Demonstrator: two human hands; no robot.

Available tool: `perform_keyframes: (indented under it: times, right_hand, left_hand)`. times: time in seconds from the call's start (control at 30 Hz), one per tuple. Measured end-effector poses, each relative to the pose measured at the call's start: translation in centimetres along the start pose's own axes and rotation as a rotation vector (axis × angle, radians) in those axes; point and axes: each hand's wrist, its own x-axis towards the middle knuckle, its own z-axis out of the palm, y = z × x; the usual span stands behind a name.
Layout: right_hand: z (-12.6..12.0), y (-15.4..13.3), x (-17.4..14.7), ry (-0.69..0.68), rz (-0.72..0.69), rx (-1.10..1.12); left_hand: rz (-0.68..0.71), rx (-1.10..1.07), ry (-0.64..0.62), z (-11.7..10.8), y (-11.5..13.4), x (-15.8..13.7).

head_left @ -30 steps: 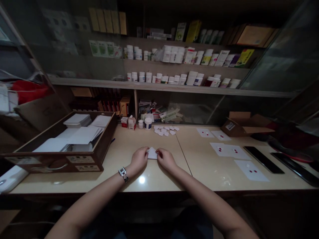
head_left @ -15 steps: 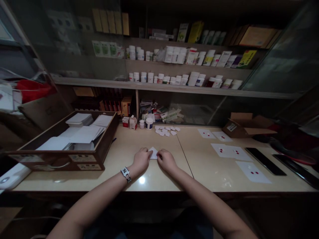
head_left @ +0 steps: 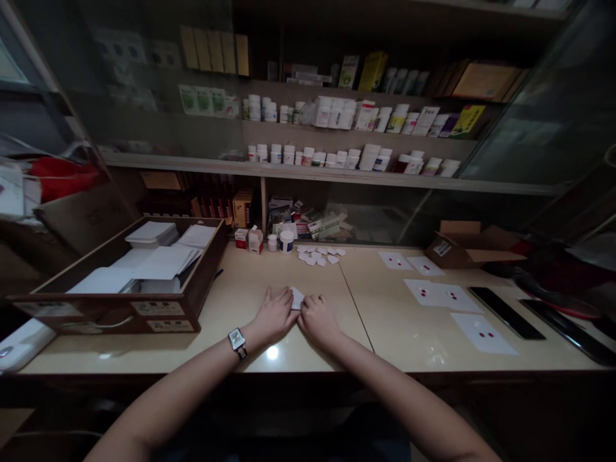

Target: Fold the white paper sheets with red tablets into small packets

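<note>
A small white paper (head_left: pixel 297 297), folded to a pointed shape, lies on the counter between my two hands. My left hand (head_left: pixel 274 316), with a watch (head_left: pixel 237 341) at its wrist, holds the left side down, its fingers on the sheet and its thumb along the lower edge. My right hand (head_left: pixel 319 318) is curled, fingertips pinching the paper's lower right corner; the underside of the grip is hidden. Beyond the hands lie several small folded white packets (head_left: pixel 317 255). To the right, flat white paper sheets (head_left: pixel 500 343) carry red round tablets (head_left: pixel 486 334).
At left stands a brown wooden drawer (head_left: pixel 190 314) holding stacks of white paper. Small boxes (head_left: pixel 255 240) and a white jar (head_left: pixel 286 241) stand at the back. A black phone-like slab (head_left: pixel 507 313) and an open cardboard box (head_left: pixel 452 247) are at right. Shelves of medicine bottles (head_left: pixel 370 157) rise behind.
My left hand has stretched its fingers over the paper's left side. My right hand has moved slightly left and nearer me, closer to the left thumb. The view has shifted slightly.
</note>
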Motion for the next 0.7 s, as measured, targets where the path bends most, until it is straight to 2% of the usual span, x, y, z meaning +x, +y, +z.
perform_keyframes:
  times: [0.13, 0.27, 0.43, 0.7]
  right_hand:
    - [0.0, -0.7, -1.0, -0.010, 0.022, -0.012]
    - [0.1, -1.1, -2.2, -0.015, 0.050, 0.019]
    - [-0.2, -1.5, -2.9, -0.070, 0.124, 0.067]
    - [-1.3, -0.9, -1.8, -0.027, 0.161, 0.073]
  left_hand:
    - [-0.015, -0.077, -0.136, 0.1, -0.7, -0.4]
    - [-0.021, -0.081, -0.187, -0.1, -0.9, -0.7]
    - [-0.048, -0.058, -0.210, -0.5, -0.5, -0.6]
    - [-0.054, -0.070, -0.169, 0.2, -0.7, -0.7]
